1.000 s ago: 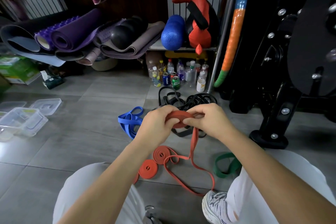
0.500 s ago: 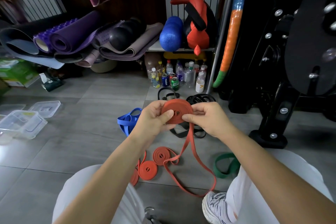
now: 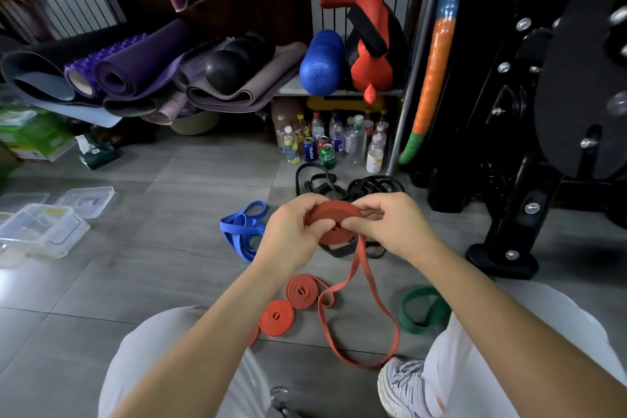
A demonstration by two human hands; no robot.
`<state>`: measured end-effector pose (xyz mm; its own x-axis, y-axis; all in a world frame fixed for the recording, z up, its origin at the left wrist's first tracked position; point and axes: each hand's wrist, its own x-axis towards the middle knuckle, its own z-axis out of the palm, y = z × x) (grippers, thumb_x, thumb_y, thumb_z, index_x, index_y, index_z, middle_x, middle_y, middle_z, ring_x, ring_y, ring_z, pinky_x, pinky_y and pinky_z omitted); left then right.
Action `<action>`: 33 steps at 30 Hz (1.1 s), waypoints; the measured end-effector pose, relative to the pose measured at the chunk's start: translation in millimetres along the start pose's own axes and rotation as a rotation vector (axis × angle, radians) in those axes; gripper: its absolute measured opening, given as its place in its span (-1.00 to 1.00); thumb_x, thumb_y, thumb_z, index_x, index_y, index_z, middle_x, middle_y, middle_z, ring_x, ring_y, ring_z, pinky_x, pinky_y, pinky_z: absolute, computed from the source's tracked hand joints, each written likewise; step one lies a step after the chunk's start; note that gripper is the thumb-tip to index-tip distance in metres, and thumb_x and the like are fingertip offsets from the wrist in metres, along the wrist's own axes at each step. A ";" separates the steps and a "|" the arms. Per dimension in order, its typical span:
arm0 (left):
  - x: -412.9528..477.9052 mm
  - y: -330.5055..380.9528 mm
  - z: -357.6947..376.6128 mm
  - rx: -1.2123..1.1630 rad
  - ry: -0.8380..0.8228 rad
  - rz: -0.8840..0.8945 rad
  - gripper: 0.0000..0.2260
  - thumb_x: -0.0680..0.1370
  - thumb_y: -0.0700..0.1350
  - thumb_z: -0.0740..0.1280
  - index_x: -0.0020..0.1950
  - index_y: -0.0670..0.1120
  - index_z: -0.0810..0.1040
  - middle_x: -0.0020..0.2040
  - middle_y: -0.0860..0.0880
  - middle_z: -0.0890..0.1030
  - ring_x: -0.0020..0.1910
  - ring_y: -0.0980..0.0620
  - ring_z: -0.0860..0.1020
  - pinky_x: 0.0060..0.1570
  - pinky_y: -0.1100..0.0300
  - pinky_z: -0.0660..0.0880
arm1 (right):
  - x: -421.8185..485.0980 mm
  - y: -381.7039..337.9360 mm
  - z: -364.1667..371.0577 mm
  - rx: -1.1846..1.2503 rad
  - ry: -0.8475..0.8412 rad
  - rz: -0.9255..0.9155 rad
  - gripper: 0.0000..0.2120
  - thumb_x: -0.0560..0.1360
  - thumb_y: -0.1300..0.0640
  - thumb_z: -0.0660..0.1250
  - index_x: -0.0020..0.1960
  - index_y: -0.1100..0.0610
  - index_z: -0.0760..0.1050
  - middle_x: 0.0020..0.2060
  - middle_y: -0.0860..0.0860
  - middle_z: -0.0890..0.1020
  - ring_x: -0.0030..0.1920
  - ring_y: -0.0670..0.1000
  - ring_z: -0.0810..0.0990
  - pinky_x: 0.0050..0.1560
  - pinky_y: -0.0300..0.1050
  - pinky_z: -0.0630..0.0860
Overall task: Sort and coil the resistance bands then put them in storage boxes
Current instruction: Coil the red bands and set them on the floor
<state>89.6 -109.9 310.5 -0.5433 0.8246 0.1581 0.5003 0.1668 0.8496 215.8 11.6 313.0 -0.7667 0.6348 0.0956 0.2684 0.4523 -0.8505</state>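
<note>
We log one red band (image 3: pixel 334 214), partly wound into a flat coil and held up over the tiled floor (image 3: pixel 152 265) in front of the knees. The left hand (image 3: pixel 295 234) grips its left edge with the thumb across the face. The right hand (image 3: pixel 390 227) pinches it from the right, fingers curled round the rim. The unwound tail (image 3: pixel 359 332) hangs from the coil and loops on the floor just beside a white shoe (image 3: pixel 403 387). Below the hands lie a nearer red coil (image 3: pixel 276 317) and, just beside it, a farther red coil (image 3: pixel 302 291) (one end trails loose). The blue bands (image 3: pixel 241 229) lie left of the hands, the black bands (image 3: pixel 369 187) beyond them and a green band (image 3: pixel 420 312) to the right. The clear storage boxes (image 3: pixel 44 231) sit well apart at far left, with a lid (image 3: pixel 86 200) beside them. Bottles and cans (image 3: pixel 332 142) stand at the back.
</note>
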 end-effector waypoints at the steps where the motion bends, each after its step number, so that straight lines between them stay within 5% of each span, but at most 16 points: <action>1: 0.2 2.0 -0.8 -0.066 0.022 -0.014 -0.68 0.47 -0.27 0.39 -0.11 0.19 0.50 -0.10 0.11 0.66 -0.06 0.11 0.63 0.04 0.11 0.56 | 0.1 -0.5 -0.9 0.045 -0.005 0.002 -0.84 0.33 0.18 0.53 -0.12 -0.01 0.66 -0.30 -0.14 0.68 -0.27 -0.19 0.65 -0.14 -0.21 0.60; 6: 0.5 7.3 -7.3 -0.339 0.071 -0.046 -0.72 0.48 -0.31 0.38 -0.07 0.10 0.52 -0.22 0.18 0.67 -0.17 0.18 0.65 -0.21 0.32 0.55 | 1.1 -2.0 -0.5 0.150 -0.012 0.014 -0.76 0.34 0.21 0.52 -0.21 -0.13 0.59 -0.34 -0.20 0.66 -0.23 -0.14 0.67 -0.15 -0.29 0.60; 9: -0.4 8.1 -10.9 -0.505 0.028 -0.129 -0.80 0.51 -0.30 0.35 -0.05 0.01 0.55 -0.18 0.09 0.69 -0.13 0.07 0.66 -0.18 0.21 0.60 | 0.5 -3.0 0.4 0.267 -0.033 0.030 -0.80 0.35 0.25 0.50 -0.21 -0.05 0.61 -0.30 -0.07 0.69 -0.20 0.02 0.69 -0.13 -0.14 0.64; 12: -0.1 8.1 -11.9 -0.645 -0.044 -0.229 -0.84 0.52 -0.30 0.32 0.01 -0.06 0.52 -0.14 0.01 0.68 -0.09 0.01 0.66 -0.14 0.17 0.60 | 0.0 -2.1 1.7 0.267 -0.028 0.009 -0.81 0.37 0.24 0.49 -0.20 -0.05 0.61 -0.29 -0.07 0.70 -0.22 -0.02 0.69 -0.11 -0.09 0.64; 18: -4.5 0.5 1.3 0.153 -0.062 0.119 -0.55 0.46 -0.19 0.42 0.29 0.12 0.44 0.15 0.04 0.51 0.14 0.12 0.46 0.17 0.23 0.40 | -0.6 5.8 5.1 -0.340 -0.016 0.007 -0.90 0.37 0.00 0.46 -0.16 0.00 0.66 -0.41 -0.07 0.62 -0.31 -0.05 0.59 -0.23 -0.12 0.53; 22: -4.1 -6.7 4.3 0.337 -0.046 0.201 -0.78 0.48 -0.12 0.38 0.12 0.05 0.57 -0.03 0.16 0.60 0.03 0.09 0.55 0.06 0.12 0.46 | -2.8 3.4 7.5 -0.438 -0.048 -0.010 -0.84 0.35 -0.06 0.45 -0.15 0.01 0.64 -0.40 -0.02 0.61 -0.27 0.00 0.57 -0.17 -0.04 0.54; 27: 0.5 -5.1 0.1 0.005 -0.002 0.032 -0.73 0.48 -0.23 0.39 -0.12 0.18 0.54 -0.14 0.15 0.63 -0.08 0.08 0.62 0.03 0.08 0.55 | -1.7 0.8 -0.4 -0.154 -0.008 0.017 -0.87 0.33 0.06 0.53 -0.14 0.00 0.66 -0.29 -0.06 0.69 -0.24 -0.10 0.64 -0.11 -0.06 0.59; 33: 4.1 1.7 -6.9 -0.438 0.046 -0.105 -0.78 0.52 -0.27 0.34 -0.05 0.07 0.57 -0.14 0.10 0.70 -0.08 0.04 0.66 -0.18 0.21 0.59 | -2.3 -1.0 -3.6 0.056 0.014 0.042 -0.79 0.34 0.18 0.53 -0.20 -0.10 0.59 -0.26 -0.08 0.69 -0.22 -0.10 0.67 -0.02 -0.06 0.61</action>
<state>83.6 -110.0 316.1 -0.6102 0.7888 0.0733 0.1139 -0.0042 0.9935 219.4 11.9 315.5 -0.7470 0.6614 0.0666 0.2662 0.3895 -0.8817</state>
